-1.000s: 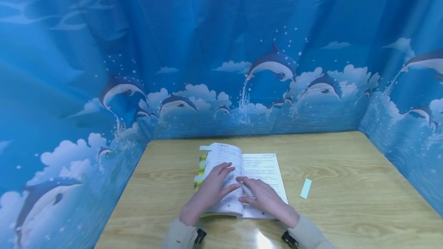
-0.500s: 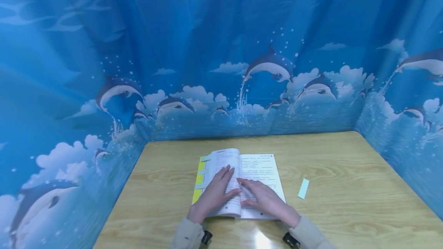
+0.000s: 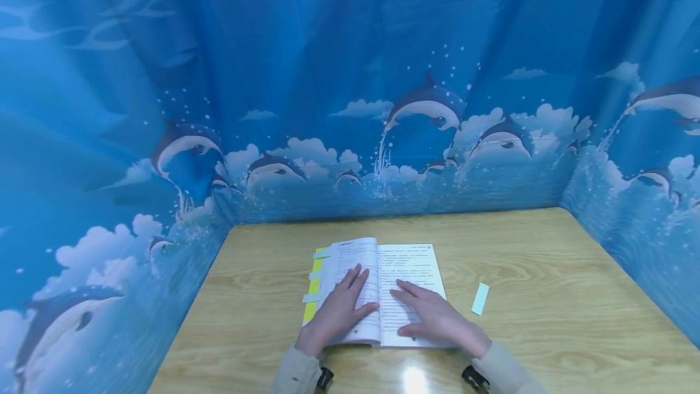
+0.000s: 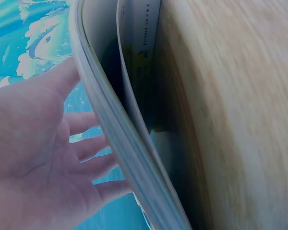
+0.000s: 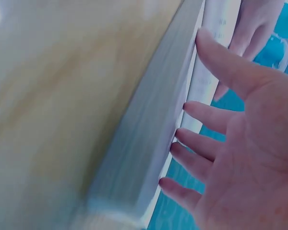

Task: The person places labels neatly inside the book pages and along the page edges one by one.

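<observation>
An open book [image 3: 404, 260] with printed pages lies on the table, its left half bulging up toward the spine. My left hand [image 3: 338, 309] rests on the left page with straight fingers and the thumb spread toward the spine. On the right page lies my right hand [image 3: 434, 316], its fingertips touching the paper. Several pale blue sticky tabs [image 3: 314, 298] jut from the book's left edge, over a yellow strip. In the left wrist view the page stack [image 4: 110, 110] curves up from the table beside the hand. The right wrist view shows the thick page block [image 5: 139, 124] under the fingertips.
A loose pale blue sticky strip [image 3: 480, 298] lies on the wooden table [image 3: 547, 297] to the right of the book. A blue curtain [image 3: 328, 78] with dolphins hangs around the table's back and sides.
The left hand moved slightly down the left page, pressing it flatter; more of the yellow strip came into sight, then less. The right hand slid rightward from the spine across the right page.
</observation>
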`<state>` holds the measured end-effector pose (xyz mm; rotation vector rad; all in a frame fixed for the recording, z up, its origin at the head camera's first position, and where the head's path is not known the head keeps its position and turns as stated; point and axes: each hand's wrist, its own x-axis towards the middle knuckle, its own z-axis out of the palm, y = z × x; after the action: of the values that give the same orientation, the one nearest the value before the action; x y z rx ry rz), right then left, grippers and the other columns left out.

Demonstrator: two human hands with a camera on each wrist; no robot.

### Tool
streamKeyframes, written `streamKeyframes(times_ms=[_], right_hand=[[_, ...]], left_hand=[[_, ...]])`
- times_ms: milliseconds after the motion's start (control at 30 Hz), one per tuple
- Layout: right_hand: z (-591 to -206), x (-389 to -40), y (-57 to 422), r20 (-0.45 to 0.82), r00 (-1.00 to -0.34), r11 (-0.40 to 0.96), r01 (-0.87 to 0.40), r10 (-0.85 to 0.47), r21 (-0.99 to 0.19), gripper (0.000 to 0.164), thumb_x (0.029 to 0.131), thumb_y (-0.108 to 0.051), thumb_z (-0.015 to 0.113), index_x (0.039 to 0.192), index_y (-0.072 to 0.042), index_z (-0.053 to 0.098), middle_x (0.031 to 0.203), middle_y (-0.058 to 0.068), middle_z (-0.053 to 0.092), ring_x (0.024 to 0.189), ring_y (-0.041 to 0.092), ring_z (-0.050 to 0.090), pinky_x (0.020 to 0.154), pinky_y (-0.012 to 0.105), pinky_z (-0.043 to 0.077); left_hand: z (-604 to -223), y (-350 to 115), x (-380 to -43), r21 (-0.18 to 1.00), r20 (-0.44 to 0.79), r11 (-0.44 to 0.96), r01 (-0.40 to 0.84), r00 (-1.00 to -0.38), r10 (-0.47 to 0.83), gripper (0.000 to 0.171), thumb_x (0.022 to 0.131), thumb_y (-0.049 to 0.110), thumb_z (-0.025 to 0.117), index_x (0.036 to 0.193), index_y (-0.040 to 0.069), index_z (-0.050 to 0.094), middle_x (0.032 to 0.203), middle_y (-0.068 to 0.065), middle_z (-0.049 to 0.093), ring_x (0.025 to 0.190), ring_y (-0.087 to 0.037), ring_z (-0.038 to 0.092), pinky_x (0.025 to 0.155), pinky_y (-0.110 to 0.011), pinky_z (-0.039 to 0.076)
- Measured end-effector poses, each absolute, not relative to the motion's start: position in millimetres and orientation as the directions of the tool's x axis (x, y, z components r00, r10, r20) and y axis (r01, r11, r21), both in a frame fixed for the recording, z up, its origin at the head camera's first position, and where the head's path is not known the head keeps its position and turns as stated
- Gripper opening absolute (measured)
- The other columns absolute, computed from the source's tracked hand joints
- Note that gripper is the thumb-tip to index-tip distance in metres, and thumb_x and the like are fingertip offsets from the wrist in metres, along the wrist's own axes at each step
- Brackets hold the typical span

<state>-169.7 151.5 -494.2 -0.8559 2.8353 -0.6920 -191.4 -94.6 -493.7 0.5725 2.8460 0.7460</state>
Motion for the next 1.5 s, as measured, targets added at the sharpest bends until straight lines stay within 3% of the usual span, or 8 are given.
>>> streamKeyframes(times_ms=[400, 767, 1033, 1500], right_hand=[[-495, -170, 192, -0.043, -0.886, 0.781, -0.384, -0.463, -0.493, 0.083, 0.084, -0.05, 0.077, 0.152, -0.012, 0.047, 0.163, 0.022, 0.028, 0.147, 0.047, 0.028, 0.109, 0.081, 0.018], [-488, -170, 236, 0.026, -0.932, 0.834, -0.335, -0.361, -0.438, 0.072, 0.083, -0.041, 0.08, 0.142, -0.006, 0.058, 0.149, 0.033, 0.044, 0.139, 0.059, 0.032, 0.105, 0.077, 0.032], [-486, -169, 259, 0.123, -0.963, 0.899, -0.268, -0.24, -0.347, 0.066, 0.082, -0.035, 0.082, 0.135, 0.0, 0.061, 0.139, 0.034, 0.052, 0.125, 0.058, 0.048, 0.098, 0.072, 0.043], [-488, -170, 261, 0.009, -0.98, 0.95, -0.195, -0.198, -0.243, 0.058, 0.076, -0.031, 0.087, 0.117, 0.007, 0.069, 0.129, 0.031, 0.061, 0.112, 0.051, 0.061, 0.091, 0.063, 0.051]], left_hand=[[-495, -95, -189, 0.525, -0.089, 0.807, 0.27, -0.926, 0.368, 0.079, 0.098, 0.057, 0.056, 0.161, 0.017, 0.029, 0.169, -0.008, 0.017, 0.155, -0.03, 0.018, 0.123, -0.056, 0.022], [-495, -97, -187, 0.533, -0.047, 0.79, 0.303, -0.922, 0.385, 0.08, 0.099, 0.054, 0.057, 0.16, 0.01, 0.029, 0.168, -0.012, 0.02, 0.154, -0.035, 0.019, 0.123, -0.058, 0.021], [-497, -98, -188, 0.532, -0.042, 0.788, 0.31, -0.92, 0.39, 0.079, 0.1, 0.054, 0.056, 0.16, 0.011, 0.03, 0.168, -0.012, 0.02, 0.154, -0.034, 0.019, 0.123, -0.058, 0.021], [-501, -96, -190, 0.536, -0.072, 0.797, 0.28, -0.925, 0.373, 0.079, 0.099, 0.057, 0.054, 0.161, 0.015, 0.027, 0.169, -0.007, 0.016, 0.155, -0.03, 0.016, 0.124, -0.055, 0.018]])
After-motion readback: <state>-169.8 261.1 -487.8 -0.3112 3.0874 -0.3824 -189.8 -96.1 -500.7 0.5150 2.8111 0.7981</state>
